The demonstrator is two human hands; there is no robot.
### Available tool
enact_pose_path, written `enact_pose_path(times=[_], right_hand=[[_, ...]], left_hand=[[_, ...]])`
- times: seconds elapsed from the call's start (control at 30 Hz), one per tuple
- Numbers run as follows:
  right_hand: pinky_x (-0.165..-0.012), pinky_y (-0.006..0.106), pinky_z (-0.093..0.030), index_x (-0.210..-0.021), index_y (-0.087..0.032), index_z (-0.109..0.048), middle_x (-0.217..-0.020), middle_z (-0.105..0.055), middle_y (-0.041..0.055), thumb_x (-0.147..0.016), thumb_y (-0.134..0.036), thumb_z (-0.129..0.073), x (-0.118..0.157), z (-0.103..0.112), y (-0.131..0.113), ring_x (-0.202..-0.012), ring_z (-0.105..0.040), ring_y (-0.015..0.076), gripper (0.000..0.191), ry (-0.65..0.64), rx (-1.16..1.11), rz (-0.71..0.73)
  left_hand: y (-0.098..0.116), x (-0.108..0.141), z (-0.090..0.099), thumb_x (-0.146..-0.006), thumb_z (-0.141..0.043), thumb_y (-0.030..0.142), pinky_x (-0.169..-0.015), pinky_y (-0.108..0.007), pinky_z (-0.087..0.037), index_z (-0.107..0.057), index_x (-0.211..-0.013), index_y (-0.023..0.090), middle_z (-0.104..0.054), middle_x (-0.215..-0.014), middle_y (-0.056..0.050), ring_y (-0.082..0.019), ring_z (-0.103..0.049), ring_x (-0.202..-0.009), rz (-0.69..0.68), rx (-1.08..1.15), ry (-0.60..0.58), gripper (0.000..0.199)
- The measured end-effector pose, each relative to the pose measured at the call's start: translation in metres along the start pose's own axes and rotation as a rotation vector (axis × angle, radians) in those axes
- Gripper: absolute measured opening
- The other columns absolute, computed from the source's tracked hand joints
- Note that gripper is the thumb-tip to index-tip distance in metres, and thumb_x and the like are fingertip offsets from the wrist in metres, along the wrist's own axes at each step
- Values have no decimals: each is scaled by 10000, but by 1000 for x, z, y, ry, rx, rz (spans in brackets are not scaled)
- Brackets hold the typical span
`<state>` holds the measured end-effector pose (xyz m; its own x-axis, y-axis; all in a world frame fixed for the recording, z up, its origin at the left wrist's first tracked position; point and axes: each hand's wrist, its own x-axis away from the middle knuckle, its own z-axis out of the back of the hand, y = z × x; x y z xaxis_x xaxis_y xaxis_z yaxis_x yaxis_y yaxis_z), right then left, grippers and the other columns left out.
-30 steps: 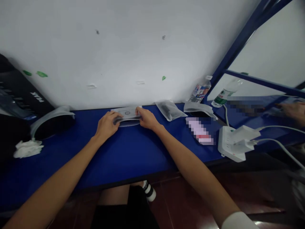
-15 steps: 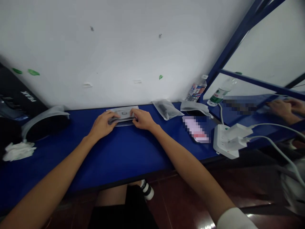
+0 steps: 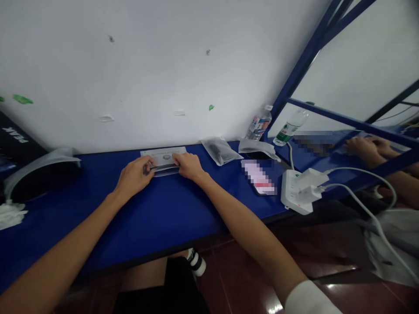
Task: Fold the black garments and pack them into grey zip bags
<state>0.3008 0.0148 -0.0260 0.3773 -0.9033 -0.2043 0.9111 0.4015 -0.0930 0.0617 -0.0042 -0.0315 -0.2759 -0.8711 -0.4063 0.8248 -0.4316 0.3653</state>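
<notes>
A flat, frosted plastic bag [image 3: 161, 153] with faint printing and a small ring mark lies near the wall on the blue tabletop. Something dark shows along its near side, its kind unclear. The left end of that near edge is gripped by my left hand [image 3: 135, 175], thumb and fingers closed together. My right hand [image 3: 189, 165] pinches the right end, fingers curled under. To the right of my hands lies a similar frosted bag [image 3: 222, 151] with dark contents.
Further right are another frosted bag [image 3: 259, 149], a phone [image 3: 258, 178], a water bottle [image 3: 260, 124] and a power strip [image 3: 296, 192] with plugged-in chargers. A blue frame bar [image 3: 347, 120] separates a neighbouring desk, where another person's hands [image 3: 368, 146] rest. Crumpled tissue [image 3: 11, 215] lies at left.
The view has swung slightly right, so things appear further left. Both my hands stay on the bag's near edge; the left fingers have shifted a little along its corner.
</notes>
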Motion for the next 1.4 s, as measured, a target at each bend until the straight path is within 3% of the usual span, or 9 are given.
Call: enact_pose_path(times=[0.1, 0.23, 0.4, 0.47, 0.57, 0.7, 0.93, 1.2, 1.4], right_hand=[[-712, 317, -387, -1126, -266, -671, -1088, -778, 66, -932, -107, -573, 3, 5, 1, -980, -724, 259, 269, -33, -12, 20], [-743, 327, -439, -1177, -262, -650, -1111, -768, 83, -923, -135, -602, 7, 12, 3, -998, -725, 278, 288, -38, -13, -68], [-788, 351, -489, -1242, -245, -612, -1231, -733, 107, -898, -87, -602, 12, 17, 7, -1048, -707, 281, 379, 25, -51, -198], [-817, 358, -501, -1235, -242, -608, -1290, -699, 104, -884, -107, -622, 13, 17, 8, -1097, -679, 281, 376, 68, -97, -121], [-920, 375, -493, -1178, -222, -627, -1253, -681, 97, -882, -165, -643, 12, 14, 5, -1128, -639, 274, 302, 130, -182, 128], [-920, 359, -464, -1047, -203, -673, -1115, -694, 76, -940, -178, -615, 7, 1, -6, -1043, -627, 247, 124, 134, -242, 332], [-863, 314, -467, -961, -181, -769, -1024, -720, 58, -920, -176, -714, 4, -9, -4, -972, -652, 212, 68, 95, -355, 361], [-850, 308, -470, -960, -186, -840, -1024, -755, 63, -902, -191, -755, 5, -9, -4, -926, -665, 203, 103, 63, -337, 295], [-872, 311, -475, -999, -194, -858, -1069, -772, 60, -910, -218, -769, 6, -7, -5, -926, -673, 198, 128, 50, -313, 284]], left_hand=[[-8, -1, 1, -898, -683, 307, -707, -307, -468, -705, -1117, 242, -659, -843, 7, -195, -622, -750, -42, 56, -74, 229], [-18, -3, 9, -926, -726, 545, -803, -317, -535, -765, -1187, 248, -690, -954, -24, -203, -652, -832, -211, 172, -158, 397], [-20, -3, 13, -959, -711, 566, -920, -356, -589, -824, -1135, 251, -755, -1100, -61, -226, -727, -954, -231, 251, -134, 378], [-19, -3, 11, -973, -701, 559, -916, -369, -603, -834, -1133, 239, -775, -1070, -67, -229, -740, -930, -232, 267, -103, 382], [-18, -3, 5, -954, -735, 577, -900, -382, -629, -837, -1154, 219, -806, -1038, -75, -238, -761, -901, -218, 325, -56, 423], [-17, -1, 3, -922, -777, 568, -957, -414, -659, -831, -1223, 216, -843, -1089, -82, -265, -802, -951, -174, 402, -129, 467], [-19, 1, 9, -928, -760, 480, -1084, -486, -639, -837, -1265, 246, -861, -1136, -77, -309, -825, -1075, -127, 450, -254, 418], [-22, 2, 12, -873, -810, 420, -1097, -494, -635, -818, -1322, 242, -869, -1095, -67, -309, -830, -1077, -74, 512, -279, 483], [-11, 4, 11, -855, -796, 323, -1023, -480, -667, -815, -1310, 212, -868, -1052, -86, -287, -839, -998, -74, 496, -224, 469]])
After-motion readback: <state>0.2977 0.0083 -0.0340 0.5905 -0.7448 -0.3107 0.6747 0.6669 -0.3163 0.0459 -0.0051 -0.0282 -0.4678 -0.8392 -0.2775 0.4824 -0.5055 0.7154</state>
